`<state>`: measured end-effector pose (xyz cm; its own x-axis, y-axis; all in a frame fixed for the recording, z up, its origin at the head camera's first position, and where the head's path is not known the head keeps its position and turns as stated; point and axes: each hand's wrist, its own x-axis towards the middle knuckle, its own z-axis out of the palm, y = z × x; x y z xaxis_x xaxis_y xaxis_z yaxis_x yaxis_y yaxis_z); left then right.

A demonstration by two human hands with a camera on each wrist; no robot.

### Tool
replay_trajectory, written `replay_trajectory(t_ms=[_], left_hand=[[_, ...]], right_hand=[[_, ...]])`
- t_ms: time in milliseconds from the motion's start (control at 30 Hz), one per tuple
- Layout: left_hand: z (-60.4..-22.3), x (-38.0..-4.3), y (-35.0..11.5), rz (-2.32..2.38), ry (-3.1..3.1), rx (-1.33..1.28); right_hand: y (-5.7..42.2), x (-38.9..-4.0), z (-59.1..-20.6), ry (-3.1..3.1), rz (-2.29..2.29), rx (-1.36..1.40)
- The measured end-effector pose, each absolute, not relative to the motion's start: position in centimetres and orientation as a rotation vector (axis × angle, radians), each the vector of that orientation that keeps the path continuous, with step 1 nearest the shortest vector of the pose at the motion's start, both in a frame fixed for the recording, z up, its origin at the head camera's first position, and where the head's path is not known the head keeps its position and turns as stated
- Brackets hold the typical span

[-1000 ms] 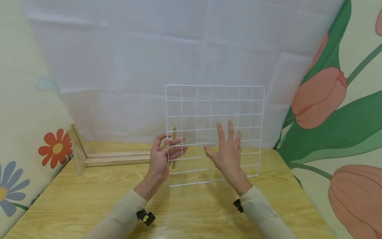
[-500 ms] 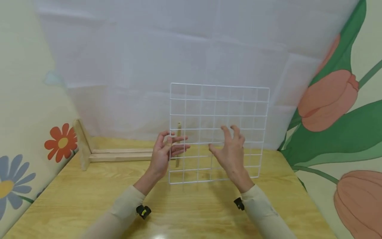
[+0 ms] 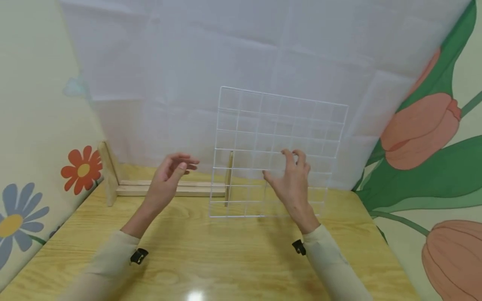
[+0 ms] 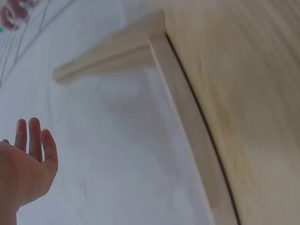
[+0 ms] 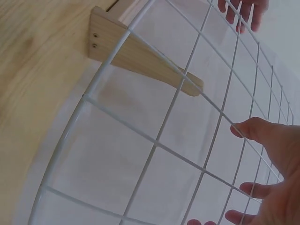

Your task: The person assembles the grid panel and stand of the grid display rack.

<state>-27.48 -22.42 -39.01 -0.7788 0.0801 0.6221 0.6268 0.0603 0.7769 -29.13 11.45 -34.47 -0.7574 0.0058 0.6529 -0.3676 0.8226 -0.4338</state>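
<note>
At nine o'clock, a pale painted wall (image 3: 30, 104) with a red flower (image 3: 83, 170) and, lower, a blue-grey flower (image 3: 13, 223). Between eight and nine o'clock, a wooden stand (image 3: 203, 191): rests on the wood-grained counter (image 3: 211, 255), with a tapered post at each end and a long low bar between.

In front of the stand, also between eight and nine, the left grip (image 3: 165, 177): released, fingers loosely bent, near the wire grid panel (image 5: 156, 142) yet apart from its left edge.

Toward twelve, a creased white sheet (image 3: 180, 62) behind everything. From the centre out toward three o'clock, the panel itself: thin, white, see-through, made of crossing wires in roughly square cells. Stands nearly upright, slightly askew, top edge sloping down to the right. Partly overlaps the stand's right post in the head view. Cannot tell whether the lower edge touches the counter.

At four o'clock, the right grip (image 3: 291, 188): grasping the panel's wires, thumb and fingers bent, thumb pointing to ten. Beyond, from two to four o'clock, another painted wall (image 3: 403, 196) with large pink tulips (image 3: 421, 129) and green leaves.
</note>
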Motion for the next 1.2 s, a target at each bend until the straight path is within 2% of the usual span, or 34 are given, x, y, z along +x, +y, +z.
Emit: replay_trajectory(t_ms=[467, 733, 933, 1200], left_hand=[[-36.4, -26.5, -32.8, -1.238, -1.851, 0.039], [-38.2, -27.5, -37.5, -1.434, -1.857, 0.26], [-39.5, -27.6, -39.2, -1.646, -2.024, 0.292], [-40.3, -27.8, -39.2, -1.718, -2.174, 0.218]], right_hand=[[10.1, -29.8, -29.8, -2.286, 0.784, 0.293], [9.4, -30.5, -27.2, -2.255, 0.839, 0.298], [8.9, -31.0, -25.9, -2.214, 0.865, 0.323], [8.7, -30.8, -24.9, -2.15, 0.879, 0.355]])
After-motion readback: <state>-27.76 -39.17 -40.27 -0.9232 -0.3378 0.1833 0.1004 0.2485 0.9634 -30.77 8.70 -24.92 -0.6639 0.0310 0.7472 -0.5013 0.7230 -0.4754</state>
